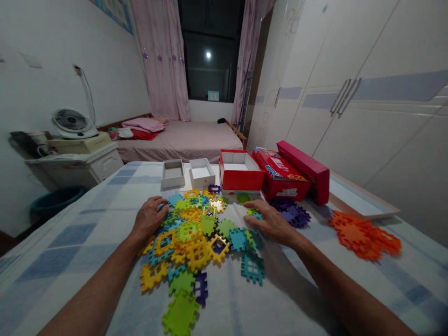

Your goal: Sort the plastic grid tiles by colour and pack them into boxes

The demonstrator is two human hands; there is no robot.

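A mixed pile of toothed plastic building tiles (191, 233) in yellow, green, blue and purple spreads over the bed cover in front of me. My left hand (151, 215) rests against the pile's left edge, its fingers loosely bent and partly hidden, with nothing visible in it. Over the right side of the pile is my right hand (268, 218), fingers stretched and apart, close to some green and blue tiles. Just beyond it lies a heap of purple tiles (292, 213). Farther right, orange tiles (362, 235) form a separate heap. A light green tile (181, 313) lies nearest me.
Behind the pile stand a grey-lined box (173, 181), a white box (202, 179) and an open red box (241, 180). A red printed carton (283, 184) and a long dark-pink box (308, 175) lean together at right. A shallow tray (360, 193) lies beside them.
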